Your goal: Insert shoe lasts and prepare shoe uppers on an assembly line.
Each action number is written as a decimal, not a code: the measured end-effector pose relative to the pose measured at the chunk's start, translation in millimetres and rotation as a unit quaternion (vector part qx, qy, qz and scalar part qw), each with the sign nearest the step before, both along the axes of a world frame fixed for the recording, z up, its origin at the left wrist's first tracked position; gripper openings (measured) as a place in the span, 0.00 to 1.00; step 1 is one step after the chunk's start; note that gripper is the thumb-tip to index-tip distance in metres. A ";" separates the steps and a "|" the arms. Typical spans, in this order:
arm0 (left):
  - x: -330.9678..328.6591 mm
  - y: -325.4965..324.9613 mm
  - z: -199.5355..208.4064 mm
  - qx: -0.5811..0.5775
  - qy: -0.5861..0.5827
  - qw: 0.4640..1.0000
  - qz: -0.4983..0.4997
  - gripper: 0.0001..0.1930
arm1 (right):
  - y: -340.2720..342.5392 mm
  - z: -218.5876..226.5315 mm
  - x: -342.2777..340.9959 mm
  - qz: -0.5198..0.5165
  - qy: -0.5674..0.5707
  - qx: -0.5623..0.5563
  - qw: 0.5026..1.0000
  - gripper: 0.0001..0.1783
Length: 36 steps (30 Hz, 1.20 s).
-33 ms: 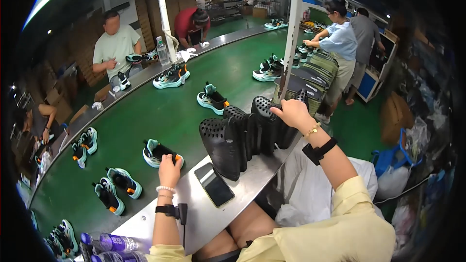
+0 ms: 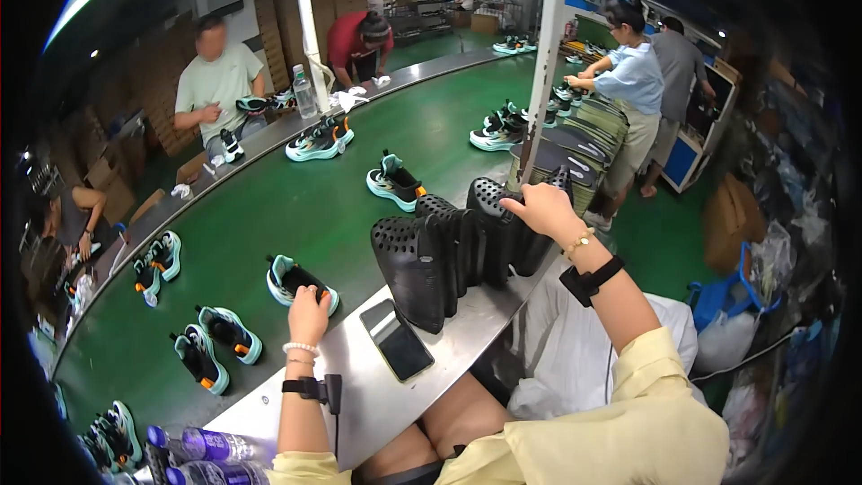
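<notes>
My left hand [image 2: 308,317] is closed on the heel of a black and mint sneaker [image 2: 292,277], which rests on the green conveyor belt [image 2: 296,193]. Its toe points away from me. On the metal ledge [image 2: 346,386] in front of me, several black clog-like shapes with holes [image 2: 409,260] stand upright in a row. My right hand [image 2: 543,211] lies over the top of the farthest ones, beside the white post [image 2: 541,72]. Its thumb stretches left and its other fingers curl down, partly hidden. Near the row lies a phone [image 2: 397,341] with a dark screen.
More sneakers [image 2: 215,346] sit in pairs along the belt. Plastic bottles with purple caps [image 2: 206,445] are at the lower left. Beyond the belt a person in pale green [image 2: 220,81] handles a shoe. Olive cushions [image 2: 575,148] line the right, beside a person in light blue [image 2: 628,72].
My left hand has shifted very slightly left at the sneaker's heel, covering the orange tab. My right hand keeps its place.
</notes>
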<state>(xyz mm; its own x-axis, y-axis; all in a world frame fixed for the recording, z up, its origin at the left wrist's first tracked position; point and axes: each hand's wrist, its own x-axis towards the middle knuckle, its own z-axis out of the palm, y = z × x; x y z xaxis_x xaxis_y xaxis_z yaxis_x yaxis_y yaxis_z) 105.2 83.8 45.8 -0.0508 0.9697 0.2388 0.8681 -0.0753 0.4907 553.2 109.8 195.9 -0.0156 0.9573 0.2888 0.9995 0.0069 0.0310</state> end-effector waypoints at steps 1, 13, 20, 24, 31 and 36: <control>-9.0 -6.1 2.6 -0.002 0.019 1.000 -0.004 0.16 | 2.4 -0.9 0.8 0.005 0.014 -0.008 1.000 0.38; -17.5 -63.9 -46.2 0.150 -0.259 0.950 0.087 0.19 | -58.6 95.1 -87.4 0.091 0.225 0.144 0.959 0.27; -40.2 -61.2 -65.9 0.187 -0.251 0.945 0.091 0.21 | -61.2 12.8 -331.0 0.340 0.131 -0.120 0.924 0.26; -37.9 -64.7 -48.5 0.143 -0.295 0.941 0.088 0.18 | -9.3 -6.7 -388.4 0.207 0.150 -0.342 0.904 0.27; -37.1 -72.5 -46.1 0.107 -0.274 0.948 0.120 0.18 | 8.5 -106.8 -427.8 0.230 0.122 -0.105 0.960 0.21; -47.7 -71.2 -60.3 0.153 -0.292 0.937 0.118 0.20 | 1.2 -140.7 -456.4 0.204 0.089 -0.099 0.970 0.16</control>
<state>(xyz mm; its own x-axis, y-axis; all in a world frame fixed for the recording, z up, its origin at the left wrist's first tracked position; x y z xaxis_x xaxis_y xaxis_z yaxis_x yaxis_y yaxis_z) 57.5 12.6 -14.5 -0.4643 0.8053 0.3687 0.4683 -0.1301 0.8739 96.8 111.1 55.3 -0.3724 0.9186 0.1321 0.9012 0.3919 -0.1850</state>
